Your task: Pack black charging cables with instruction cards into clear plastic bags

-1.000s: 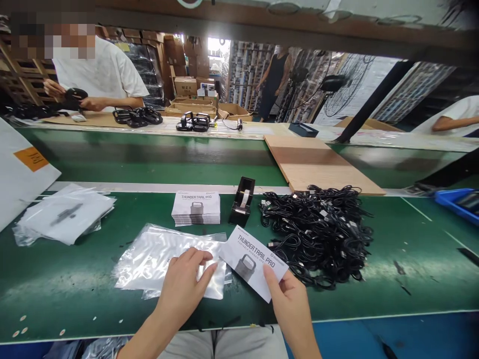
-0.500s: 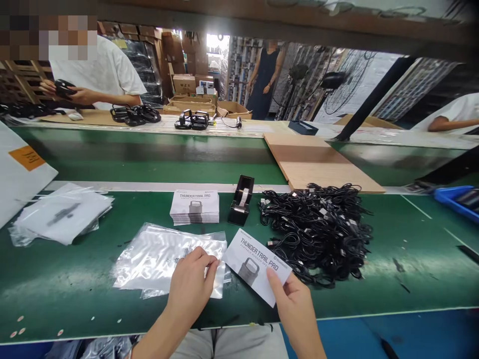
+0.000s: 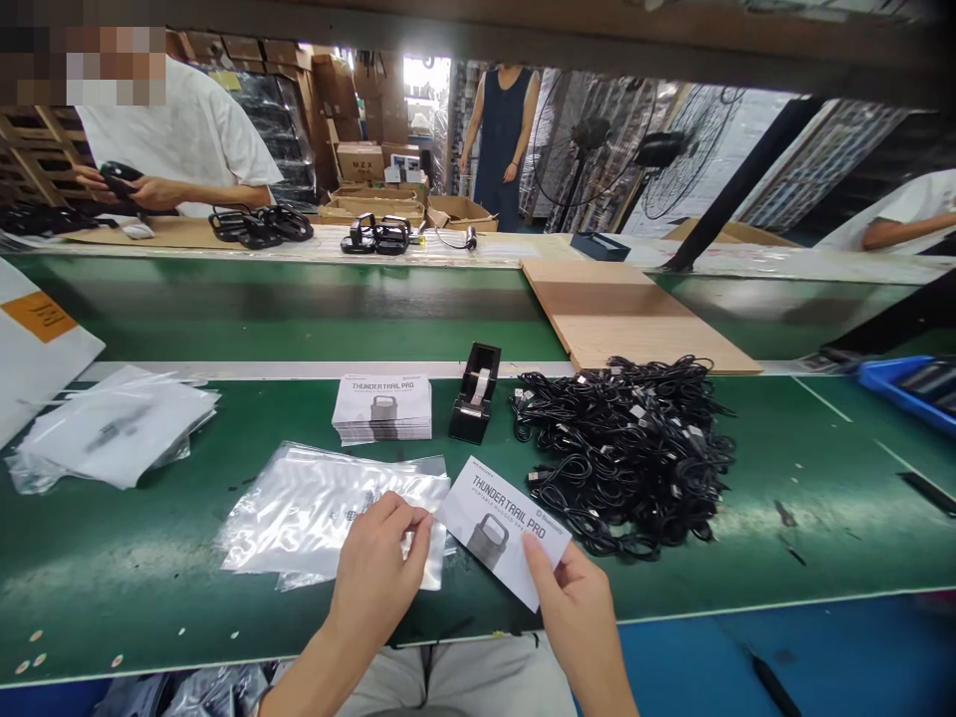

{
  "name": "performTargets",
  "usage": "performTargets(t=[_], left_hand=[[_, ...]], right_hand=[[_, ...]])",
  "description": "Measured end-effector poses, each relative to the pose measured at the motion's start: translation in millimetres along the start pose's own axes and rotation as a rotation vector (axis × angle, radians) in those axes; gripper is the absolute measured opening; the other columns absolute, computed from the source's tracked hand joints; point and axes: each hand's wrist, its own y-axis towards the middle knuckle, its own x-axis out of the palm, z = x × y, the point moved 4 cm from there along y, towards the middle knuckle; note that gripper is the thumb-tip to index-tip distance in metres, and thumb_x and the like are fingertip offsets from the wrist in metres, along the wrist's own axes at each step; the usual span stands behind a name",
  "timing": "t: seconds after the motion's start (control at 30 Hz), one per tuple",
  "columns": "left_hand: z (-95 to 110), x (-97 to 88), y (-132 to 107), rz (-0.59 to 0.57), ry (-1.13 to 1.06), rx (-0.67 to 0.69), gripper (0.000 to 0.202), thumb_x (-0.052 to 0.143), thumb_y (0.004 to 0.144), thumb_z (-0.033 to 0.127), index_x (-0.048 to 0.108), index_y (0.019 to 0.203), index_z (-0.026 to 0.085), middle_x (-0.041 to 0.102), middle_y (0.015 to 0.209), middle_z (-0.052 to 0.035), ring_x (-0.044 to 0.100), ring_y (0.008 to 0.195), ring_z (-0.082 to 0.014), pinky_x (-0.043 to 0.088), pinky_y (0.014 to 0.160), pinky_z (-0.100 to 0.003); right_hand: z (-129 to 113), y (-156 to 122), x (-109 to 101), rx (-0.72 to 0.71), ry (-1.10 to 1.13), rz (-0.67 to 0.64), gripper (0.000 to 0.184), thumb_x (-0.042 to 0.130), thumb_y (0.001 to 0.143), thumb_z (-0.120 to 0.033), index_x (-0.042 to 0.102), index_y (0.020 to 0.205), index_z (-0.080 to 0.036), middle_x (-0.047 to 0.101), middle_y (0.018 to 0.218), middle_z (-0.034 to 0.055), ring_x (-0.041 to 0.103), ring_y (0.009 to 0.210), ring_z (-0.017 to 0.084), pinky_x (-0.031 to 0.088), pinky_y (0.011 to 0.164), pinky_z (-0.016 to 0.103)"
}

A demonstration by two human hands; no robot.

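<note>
Here, the person's right grip (image 3: 574,596) holds a THUNDERTRAIL PRO booklet (image 3: 497,526) by its lower right end, over the green bench (image 3: 754,563), its left corner at the edge of clear plastic bags (image 3: 288,513). The left grip (image 3: 380,566) lies over those bags, thumb and forefinger narrow; whether film is pinched between them cannot be told. Beyond, a black dispenser (image 3: 469,424) carries tape (image 3: 480,386) beside stacked booklets (image 3: 380,410). Far right, a blue tray (image 3: 896,405) contains dark items (image 3: 930,383).
</note>
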Motion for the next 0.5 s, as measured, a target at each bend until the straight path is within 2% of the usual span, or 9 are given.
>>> performTargets(t=[0.2, 0.23, 0.3, 0.37, 0.43, 0.5], left_hand=[[1, -0.2, -1, 0.002, -0.013, 0.004, 0.022, 0.041, 0.084, 0.026, 0.056, 0.069, 0.021, 0.054, 0.070, -0.0005, 0.054, 0.068, -0.0170, 0.041, 0.062, -0.030], [1, -0.2, -1, 0.000, -0.018, 0.002, 0.022, 0.040, 0.084, 0.026, 0.056, 0.069, 0.021, 0.054, 0.070, -0.0005, 0.053, 0.068, -0.0169, 0.040, 0.062, -0.030], [1, -0.6, -1, -0.003, -0.031, -0.001, 0.022, 0.040, 0.085, 0.026, 0.056, 0.071, 0.021, 0.054, 0.071, -0.0005, 0.053, 0.067, -0.0165, 0.040, 0.061, -0.030], [0, -1.3, -1, 0.004, -0.054, 0.004, 0.020, 0.039, 0.086, 0.026, 0.056, 0.078, 0.021, 0.054, 0.073, -0.0009, 0.053, 0.067, -0.0164, 0.041, 0.061, -0.030], [0, -2.1, -2, 0.015, -0.076, 0.018, 0.017, 0.038, 0.086, 0.025, 0.054, 0.084, 0.021, 0.055, 0.077, -0.0013, 0.054, 0.069, -0.0163, 0.042, 0.062, -0.030], [-1, -2.0, -3, 0.019, -0.082, 0.034, 0.015, 0.039, 0.085, 0.024, 0.053, 0.086, 0.021, 0.056, 0.080, -0.0016, 0.054, 0.071, -0.0163, 0.043, 0.063, -0.030]], right_hand=[[-3, 2, 1, -0.012, -0.004, 0.038, 0.051, 0.059, 0.069, -0.053, 0.066, 0.097, -0.011, 0.068, 0.097, 0.0124, 0.061, 0.090, 0.026, 0.050, 0.080, 0.034], [-3, 2, 1, -0.010, -0.015, 0.028, 0.050, 0.059, 0.069, -0.052, 0.065, 0.097, -0.011, 0.068, 0.095, 0.0121, 0.062, 0.084, 0.025, 0.051, 0.075, 0.033], [-3, 0, 1, 0.028, -0.036, -0.011, 0.050, 0.058, 0.070, -0.051, 0.065, 0.098, -0.010, 0.070, 0.085, 0.0113, 0.062, 0.065, 0.021, 0.053, 0.056, 0.030], [-1, -4, 1, 0.088, -0.053, -0.059, 0.050, 0.058, 0.070, -0.050, 0.065, 0.096, -0.009, 0.069, 0.069, 0.0087, 0.054, 0.045, 0.016, 0.044, 0.037, 0.025], [0, -8, 1, 0.129, -0.058, -0.089, 0.047, 0.059, 0.069, -0.050, 0.066, 0.091, -0.008, 0.064, 0.055, 0.0049, 0.046, 0.036, 0.012, 0.037, 0.030, 0.022], [1, -10, 1, 0.123, -0.057, -0.080, 0.045, 0.059, 0.069, -0.050, 0.066, 0.086, -0.009, 0.062, 0.050, 0.0032, 0.045, 0.036, 0.012, 0.036, 0.030, 0.021]])
